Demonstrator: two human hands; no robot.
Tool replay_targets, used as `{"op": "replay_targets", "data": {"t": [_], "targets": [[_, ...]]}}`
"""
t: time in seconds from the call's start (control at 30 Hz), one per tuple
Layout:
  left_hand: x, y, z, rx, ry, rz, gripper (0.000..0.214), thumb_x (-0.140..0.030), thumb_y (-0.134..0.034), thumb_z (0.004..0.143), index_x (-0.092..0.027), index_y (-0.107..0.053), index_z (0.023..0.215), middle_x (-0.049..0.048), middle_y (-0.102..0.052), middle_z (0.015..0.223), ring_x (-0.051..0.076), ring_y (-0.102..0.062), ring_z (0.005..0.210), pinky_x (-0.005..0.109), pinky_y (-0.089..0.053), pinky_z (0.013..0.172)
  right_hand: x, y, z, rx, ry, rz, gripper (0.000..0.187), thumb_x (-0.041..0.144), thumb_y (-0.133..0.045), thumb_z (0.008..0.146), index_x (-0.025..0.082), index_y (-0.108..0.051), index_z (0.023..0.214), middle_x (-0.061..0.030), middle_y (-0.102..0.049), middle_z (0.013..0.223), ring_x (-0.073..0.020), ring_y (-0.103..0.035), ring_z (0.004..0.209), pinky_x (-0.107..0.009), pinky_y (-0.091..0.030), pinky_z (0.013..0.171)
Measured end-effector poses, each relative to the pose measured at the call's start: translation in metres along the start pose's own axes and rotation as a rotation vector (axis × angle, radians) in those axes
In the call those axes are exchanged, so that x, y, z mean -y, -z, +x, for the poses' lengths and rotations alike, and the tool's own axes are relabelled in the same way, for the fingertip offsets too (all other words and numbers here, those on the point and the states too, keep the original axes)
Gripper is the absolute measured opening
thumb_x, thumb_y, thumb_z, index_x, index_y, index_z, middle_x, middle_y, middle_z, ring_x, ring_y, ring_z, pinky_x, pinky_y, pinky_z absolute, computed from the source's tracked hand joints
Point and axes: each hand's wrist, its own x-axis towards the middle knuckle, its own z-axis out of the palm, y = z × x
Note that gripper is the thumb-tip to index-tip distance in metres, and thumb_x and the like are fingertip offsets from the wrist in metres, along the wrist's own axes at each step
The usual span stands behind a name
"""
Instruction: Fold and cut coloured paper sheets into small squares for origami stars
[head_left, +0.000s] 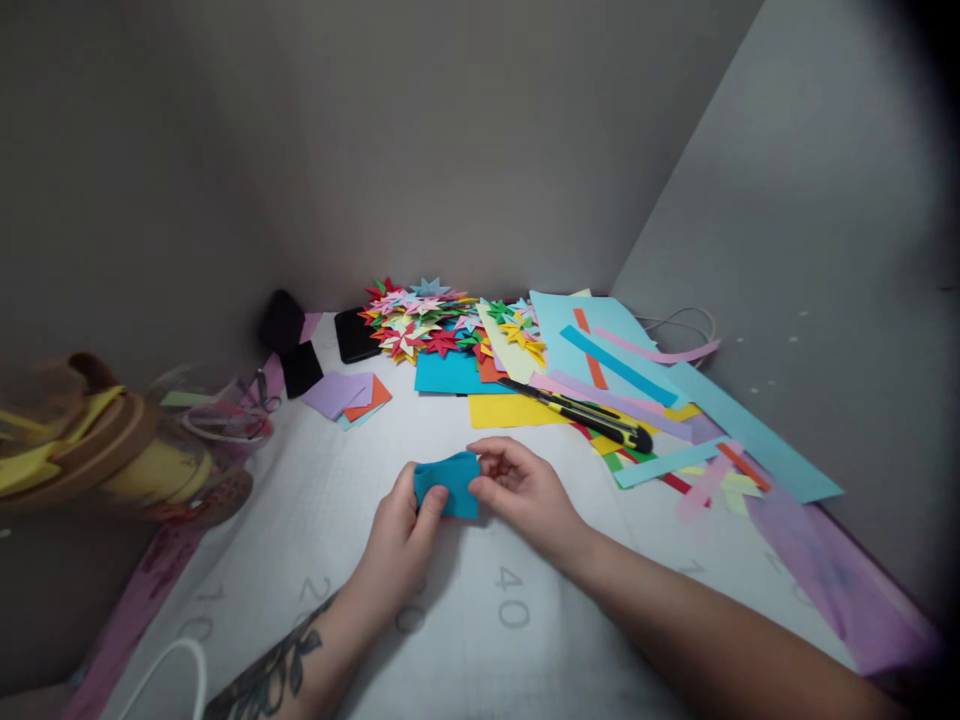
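A small stack of blue paper squares (pixel 457 482), slightly bent, is held up above the white mat. My left hand (pixel 405 515) grips it from the left, the thumb pressed across its front and the other fingers hidden behind. A bit of red or orange shows at the lower edge. At the right edge of the paper my right hand (pixel 521 485) has its thumb and index fingertip closed on the border, with the remaining fingers curled. Beyond my hands lie larger blue paper (pixel 442 375) and yellow paper (pixel 510 411).
Folded paper stars (pixel 420 320) are heaped at the back wall. A yellow-black utility knife (pixel 592 415) lies on paper strips (pixel 675 465) at right. Purple and orange squares (pixel 337 394), a black phone (pixel 356 335) and a lidded cup (pixel 142 450) are at left.
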Motion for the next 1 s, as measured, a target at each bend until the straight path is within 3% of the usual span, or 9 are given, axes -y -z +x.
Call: {"op": "replay_targets", "data": {"t": [0.13,0.27,0.6,1.0], "targets": [[0.0003,0.0003,0.0002,0.023,-0.016,0.016,0.021,-0.039,-0.047,0.09,-0.022,-0.046,0.079,-0.0032,-0.053,0.069,0.015,-0.048,0.064,0.026,-0.037,0.06,0.0007,0.0021,0.0,-0.007,0.09,-0.078,0.036,0.027,-0.067,0.076,0.027,-0.065,0.113,-0.0038,-0.061,0.098,-0.0156,-0.059,0.083,-0.029,-0.051,0.072],[0.0022,0.0,0.0,0.045,-0.011,0.005,0.022,-0.041,-0.045,0.092,-0.021,-0.046,0.081,-0.0026,-0.051,0.072,0.015,-0.048,0.066,0.026,-0.038,0.061,0.0034,0.0048,0.0001,-0.025,0.159,-0.171,0.024,0.024,-0.067,0.078,0.028,-0.073,0.101,-0.0035,-0.066,0.094,-0.0166,-0.061,0.084,-0.03,-0.052,0.072],[0.0051,-0.0014,0.0002,0.05,-0.007,-0.056,0.021,-0.041,-0.045,0.092,-0.021,-0.046,0.083,-0.0024,-0.05,0.074,0.015,-0.048,0.069,0.026,-0.039,0.062,0.0023,0.0042,-0.0012,-0.075,0.174,-0.14,0.021,0.027,-0.068,0.078,0.031,-0.075,0.097,-0.0029,-0.073,0.101,-0.0209,-0.067,0.095,-0.038,-0.055,0.087],[0.002,-0.0019,-0.0008,0.046,0.001,0.036,0.025,-0.041,-0.044,0.091,-0.022,-0.039,0.077,-0.0055,-0.04,0.067,0.013,-0.039,0.062,0.025,-0.032,0.058,0.0062,-0.0014,0.0006,-0.156,0.006,0.002,0.022,0.025,-0.069,0.071,0.02,-0.066,0.093,0.0035,-0.064,0.064,-0.012,-0.06,0.061,-0.026,-0.05,0.062]]}}
